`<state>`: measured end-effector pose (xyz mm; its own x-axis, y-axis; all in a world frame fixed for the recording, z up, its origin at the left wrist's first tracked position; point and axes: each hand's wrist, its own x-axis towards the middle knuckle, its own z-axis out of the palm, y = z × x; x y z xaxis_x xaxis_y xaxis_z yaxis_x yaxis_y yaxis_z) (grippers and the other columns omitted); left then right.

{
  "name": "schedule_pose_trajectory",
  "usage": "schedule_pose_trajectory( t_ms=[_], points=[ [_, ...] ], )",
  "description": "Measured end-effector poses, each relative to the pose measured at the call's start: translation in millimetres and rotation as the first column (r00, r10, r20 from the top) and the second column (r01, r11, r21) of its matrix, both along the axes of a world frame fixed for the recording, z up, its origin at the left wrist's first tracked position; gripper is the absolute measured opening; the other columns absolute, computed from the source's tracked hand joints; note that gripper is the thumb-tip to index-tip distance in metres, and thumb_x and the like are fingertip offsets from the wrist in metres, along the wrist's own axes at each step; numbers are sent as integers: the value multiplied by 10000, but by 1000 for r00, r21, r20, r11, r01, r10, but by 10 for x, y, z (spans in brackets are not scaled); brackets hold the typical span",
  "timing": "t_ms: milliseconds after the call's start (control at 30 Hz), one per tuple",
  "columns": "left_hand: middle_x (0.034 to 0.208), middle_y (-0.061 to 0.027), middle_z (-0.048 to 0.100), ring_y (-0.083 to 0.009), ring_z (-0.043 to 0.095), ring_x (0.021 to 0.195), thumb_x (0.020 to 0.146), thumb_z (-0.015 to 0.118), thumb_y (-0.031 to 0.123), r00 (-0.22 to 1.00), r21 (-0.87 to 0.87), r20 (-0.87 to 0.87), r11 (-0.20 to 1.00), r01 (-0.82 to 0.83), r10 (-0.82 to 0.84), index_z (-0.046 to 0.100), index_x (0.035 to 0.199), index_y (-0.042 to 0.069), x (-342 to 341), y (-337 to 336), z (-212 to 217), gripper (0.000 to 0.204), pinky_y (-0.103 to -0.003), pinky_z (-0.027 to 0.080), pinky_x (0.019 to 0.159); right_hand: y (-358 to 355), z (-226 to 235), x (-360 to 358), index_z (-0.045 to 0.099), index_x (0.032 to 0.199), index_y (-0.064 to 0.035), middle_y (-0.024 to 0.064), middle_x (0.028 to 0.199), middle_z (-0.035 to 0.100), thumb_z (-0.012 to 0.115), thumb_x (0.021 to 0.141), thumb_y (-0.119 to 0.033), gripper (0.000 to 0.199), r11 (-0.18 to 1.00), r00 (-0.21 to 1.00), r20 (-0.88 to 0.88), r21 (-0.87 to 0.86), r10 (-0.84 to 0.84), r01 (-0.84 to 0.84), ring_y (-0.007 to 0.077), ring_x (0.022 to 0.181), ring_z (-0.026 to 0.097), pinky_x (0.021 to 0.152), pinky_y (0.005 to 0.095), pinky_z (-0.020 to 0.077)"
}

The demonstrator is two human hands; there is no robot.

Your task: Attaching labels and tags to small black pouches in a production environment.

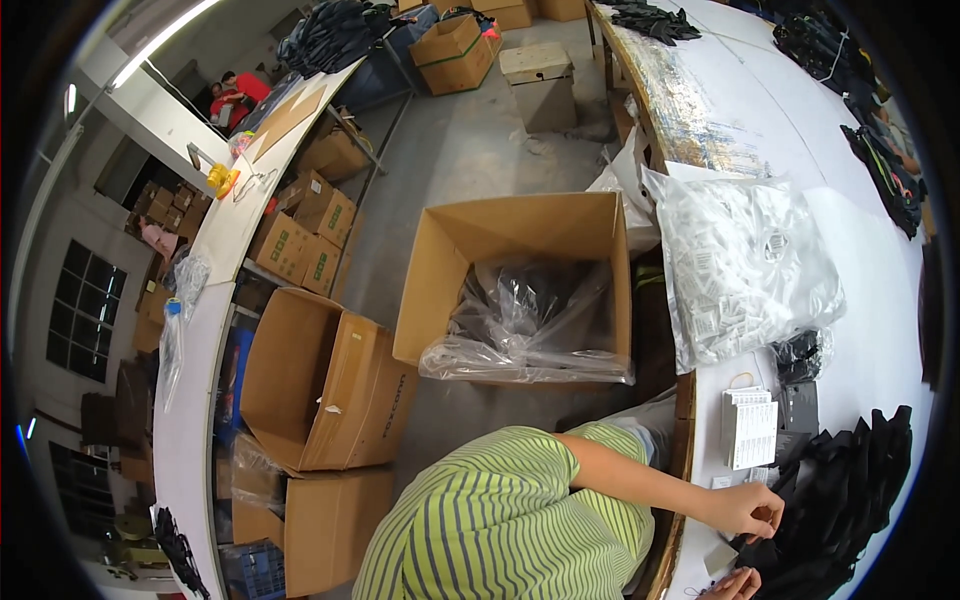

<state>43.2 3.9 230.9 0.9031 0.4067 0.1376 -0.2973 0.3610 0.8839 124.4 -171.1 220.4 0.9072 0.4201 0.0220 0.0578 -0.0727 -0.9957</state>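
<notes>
Matt black cloth [840, 490] lies on the smooth white table [860, 350]; glossy clear plastic bag [745, 265] holds packets; the box [520, 290] is brown cardboard

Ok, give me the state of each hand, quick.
Left hand: fingers curled at the black cloth; whether it grips cannot be told.
Right hand: mostly cut off at the picture's edge; cannot be told.

At the lower right of the frame, a pile of garments [845, 495] lies on the table [880, 330], with a stack of cards [750, 428] just left of it. Above them lies a bag of packets [745, 265]. Left of the table, mid-frame, stands an open box [520, 285] holding a plastic liner [530, 320].
</notes>
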Motion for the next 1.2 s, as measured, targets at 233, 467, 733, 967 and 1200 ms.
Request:
schedule_pose_trajectory(
  t_ms=[233, 467, 733, 967, 1200],
  points=[
    [673, -64, 664, -125, 612, 593, 811, 616, 153, 999, 218, 42, 976, -17, 8, 641, 817, 16, -24, -71, 13, 139, -261, 435, 545, -135, -132, 142, 533, 1048, -61, 45, 897, 587, 566, 915, -225, 213, 983, 976, -188, 169, 106, -74, 107, 710, 498, 598, 238, 397],
    [566, -79, 615, -202, 590, 510, 788, 618, 227, 1000, 398, -26, 917, 5, 6, 629, 769, 48, -74, -149, 70, 181, -306, 420, 488, 83, 59, -127, 560, 1044, -1, 103, 957, 606, 554, 924, -241, 268, 996, 993, -96, 62, 62, -56, 169, 839, 553, 701, 288, 426],
    [529, -81, 569, -264, 563, 499, 784, 598, 183, 997, 572, -16, 819, -49, 71, 580, 693, 49, -60, -214, 9, 163, -346, 401, 466, 110, 51, -165, 585, 872, -8, 47, 745, 543, 529, 937, -238, 246, 998, 993, -108, -24, -58, 55, 133, 689, 476, 640, 283, 381],
    [534, -78, 575, -268, 565, 499, 788, 596, 175, 997, 515, 17, 854, -73, 75, 569, 682, 53, -60, -231, 13, 163, -350, 406, 474, 55, 2, -110, 583, 859, 7, 48, 742, 535, 528, 940, -237, 263, 1000, 993, -114, 21, 20, -18, 131, 675, 466, 631, 287, 378],
    [534, -77, 579, -266, 578, 507, 800, 581, 161, 996, 602, 18, 794, -83, 90, 559, 689, 43, -70, -243, 13, 164, -350, 414, 476, 171, 123, -233, 613, 897, 33, 73, 767, 574, 564, 924, -228, 267, 987, 988, 88, -92, -126, 134, 142, 678, 497, 611, 290, 416]
  ],
)
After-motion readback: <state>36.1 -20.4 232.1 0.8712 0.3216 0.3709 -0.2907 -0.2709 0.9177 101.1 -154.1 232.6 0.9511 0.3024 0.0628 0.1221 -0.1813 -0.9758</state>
